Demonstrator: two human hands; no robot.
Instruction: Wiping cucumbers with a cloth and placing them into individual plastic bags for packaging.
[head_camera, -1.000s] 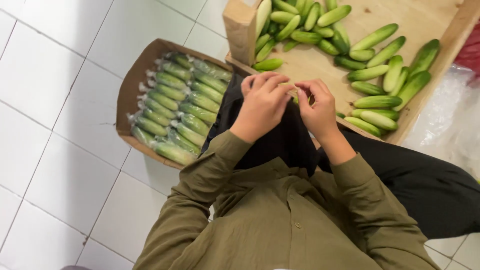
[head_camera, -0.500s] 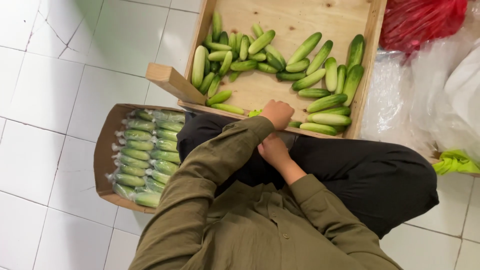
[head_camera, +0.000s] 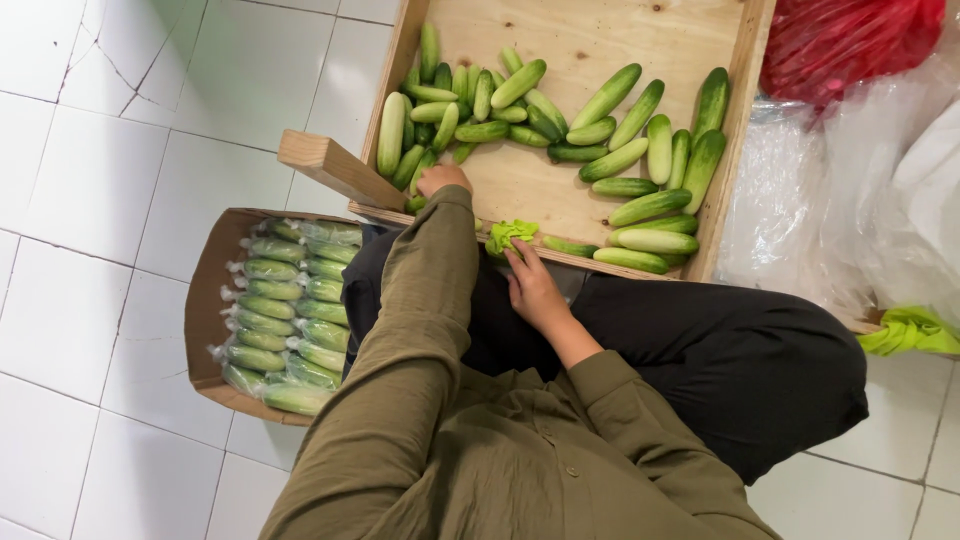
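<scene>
clear-wrapped cucumbers (head_camera: 285, 315) in brown cardboard box (head_camera: 205, 300) lower left, red plastic bag (head_camera: 850, 40) top right
</scene>
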